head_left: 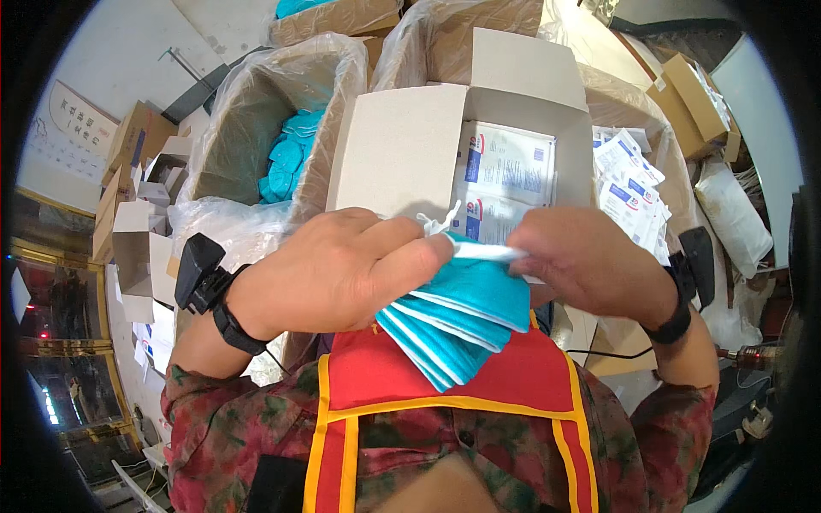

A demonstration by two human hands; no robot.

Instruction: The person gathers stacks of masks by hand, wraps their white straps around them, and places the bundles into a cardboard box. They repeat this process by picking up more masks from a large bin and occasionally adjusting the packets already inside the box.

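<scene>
A fanned stack of folded teal face masks with white edges hangs in front of my chest. My left hand is closed on its upper left end, thumb and fingers pinching. White ear loops stick up beside its fingertips. On the other side my right hand is closed, its fingers at the white band along the stack's top edge; the hand is slightly blurred. Just beyond both hands stands an open white cardboard box. Inside it lie flat white printed packets.
Left of the box, a plastic-lined carton holds loose teal masks. To the right, another lined carton holds a pile of white packets. Small cartons stack up at the far left. A white sack lies far right.
</scene>
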